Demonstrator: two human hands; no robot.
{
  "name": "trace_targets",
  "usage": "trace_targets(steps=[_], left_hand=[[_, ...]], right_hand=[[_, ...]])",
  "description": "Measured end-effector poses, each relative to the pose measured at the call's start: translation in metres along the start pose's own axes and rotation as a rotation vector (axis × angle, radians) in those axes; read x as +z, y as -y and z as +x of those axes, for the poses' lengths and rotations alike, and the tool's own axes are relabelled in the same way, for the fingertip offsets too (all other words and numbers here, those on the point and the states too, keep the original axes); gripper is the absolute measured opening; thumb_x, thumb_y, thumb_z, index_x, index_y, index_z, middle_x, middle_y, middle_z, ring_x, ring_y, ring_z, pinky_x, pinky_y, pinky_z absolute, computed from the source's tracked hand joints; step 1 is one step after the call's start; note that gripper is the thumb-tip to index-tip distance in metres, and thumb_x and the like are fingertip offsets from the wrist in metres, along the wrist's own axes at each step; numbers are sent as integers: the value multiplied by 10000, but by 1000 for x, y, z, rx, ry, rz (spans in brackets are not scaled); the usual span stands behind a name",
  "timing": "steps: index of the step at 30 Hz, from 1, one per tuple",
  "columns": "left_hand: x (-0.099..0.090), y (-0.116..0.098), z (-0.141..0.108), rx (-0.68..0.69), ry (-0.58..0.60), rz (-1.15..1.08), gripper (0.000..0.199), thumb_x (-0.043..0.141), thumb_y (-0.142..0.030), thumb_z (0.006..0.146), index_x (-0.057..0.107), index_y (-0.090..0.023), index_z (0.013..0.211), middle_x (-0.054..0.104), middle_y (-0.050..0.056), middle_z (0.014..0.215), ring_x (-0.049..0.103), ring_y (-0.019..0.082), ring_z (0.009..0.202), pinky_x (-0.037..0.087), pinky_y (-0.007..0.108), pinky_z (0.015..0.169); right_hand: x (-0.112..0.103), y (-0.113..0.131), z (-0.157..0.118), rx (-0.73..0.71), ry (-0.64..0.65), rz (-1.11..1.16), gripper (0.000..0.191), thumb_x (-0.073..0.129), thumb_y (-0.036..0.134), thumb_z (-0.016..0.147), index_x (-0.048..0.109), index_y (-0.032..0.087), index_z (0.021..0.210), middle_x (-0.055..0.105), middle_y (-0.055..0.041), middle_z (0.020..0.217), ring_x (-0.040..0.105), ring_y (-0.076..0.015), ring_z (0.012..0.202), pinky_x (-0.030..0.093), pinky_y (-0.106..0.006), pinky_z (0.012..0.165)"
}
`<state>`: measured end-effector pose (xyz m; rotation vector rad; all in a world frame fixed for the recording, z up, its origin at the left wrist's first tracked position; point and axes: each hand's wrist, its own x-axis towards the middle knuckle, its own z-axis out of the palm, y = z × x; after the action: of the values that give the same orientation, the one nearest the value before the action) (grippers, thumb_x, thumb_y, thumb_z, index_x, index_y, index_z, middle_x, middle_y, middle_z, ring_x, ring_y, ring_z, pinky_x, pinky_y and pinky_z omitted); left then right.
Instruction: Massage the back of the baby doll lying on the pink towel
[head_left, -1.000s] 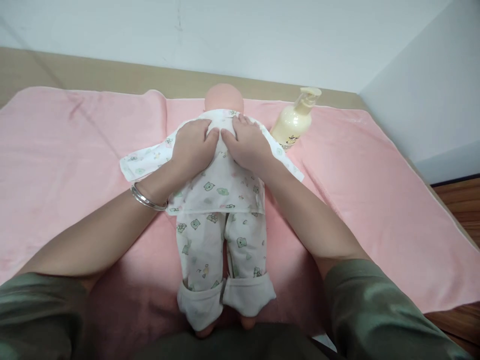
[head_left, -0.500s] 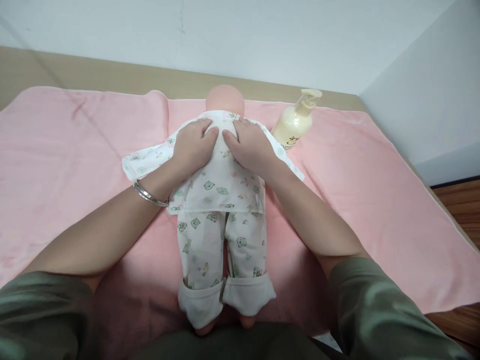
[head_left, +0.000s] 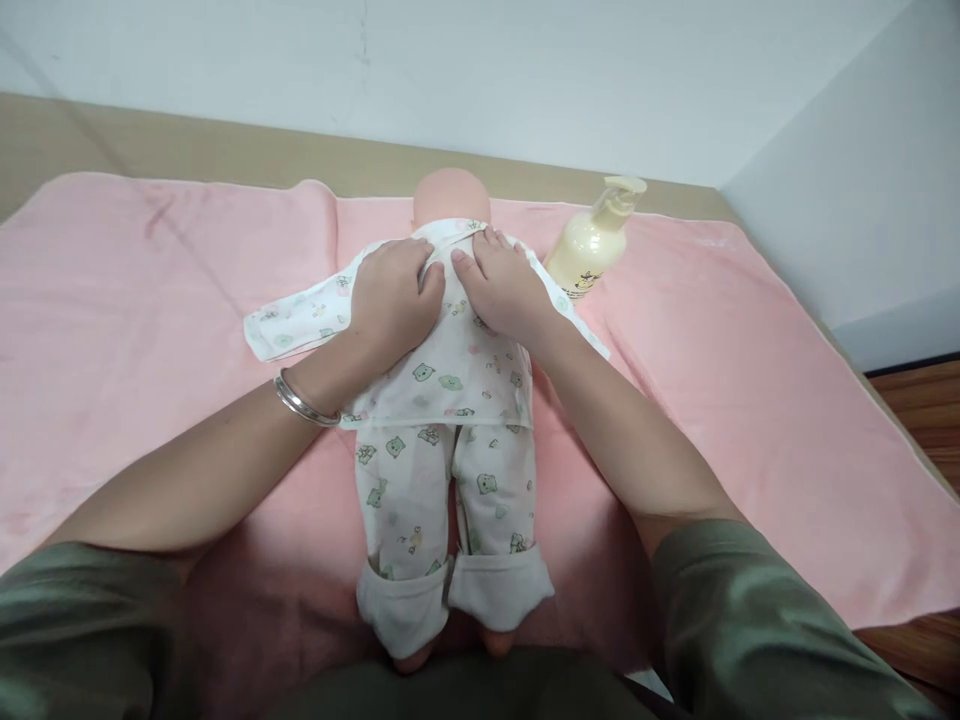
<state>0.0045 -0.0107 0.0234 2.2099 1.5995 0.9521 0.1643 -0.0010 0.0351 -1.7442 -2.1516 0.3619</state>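
A baby doll (head_left: 451,196) lies on a pink blanket, the back of its head turned up and its feet toward me. It wears a white printed shirt (head_left: 450,385) and matching trousers (head_left: 491,490) with turned-up cuffs. My left hand (head_left: 394,297) rests on the left of the doll's upper back, thumb apart, its fingertips partly hidden. On the right of the upper back lies my right hand (head_left: 506,285), fingers stretched toward the shoulder and thumb out. Both palms press on the shirt; between them the cloth is creased near the collar.
A cream-yellow pump bottle (head_left: 589,245) stands on the pink blanket (head_left: 750,400) just right of the doll's shoulder. Behind the blanket runs a tan table edge (head_left: 225,145) against a white wall (head_left: 480,80). Dark wood shows at the right.
My left hand has shifted slightly right and its fingers look more bent. My right hand has moved slightly up and right. Creases have formed in the shirt below the collar.
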Motion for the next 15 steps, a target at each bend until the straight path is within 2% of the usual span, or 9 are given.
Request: trace_targets(steps=[4,9,13,15], left_hand=[[2,2,1,-28,-1,-26,261,407,-299,935,647,-206,978,726,130,1137,641,337,1172,471,495,1090],[12,16,6,-13,-7,-135,323,414,-311,943,664,-208,1119,701,104,1307,593,308,1294,428,473,1183],[20,25,8,-19,-44,-188,309,429,-310,951,649,-216,1146,687,91,1329,579,295,1308,432,449,1185],[20,26,7,-8,-39,-215,293,420,-302,955,647,-215,1117,696,86,1295,589,288,1286,450,436,1169]], right_hand=[[-3,4,-6,-15,-22,-3,605,274,438,1105,473,22,1496,393,-217,1657,300,-337,1599,182,-558,1349],[-3,8,-12,-53,-82,-17,492,293,419,1111,619,91,1277,625,-197,1423,531,-330,1405,319,-550,1273],[-9,18,-20,-45,-91,-79,419,347,398,1098,648,105,1104,682,-198,1249,602,-342,1267,420,-545,1184],[-16,26,-27,-84,-68,-53,357,384,362,1080,654,132,1036,690,-182,1218,610,-334,1257,451,-543,1164]])
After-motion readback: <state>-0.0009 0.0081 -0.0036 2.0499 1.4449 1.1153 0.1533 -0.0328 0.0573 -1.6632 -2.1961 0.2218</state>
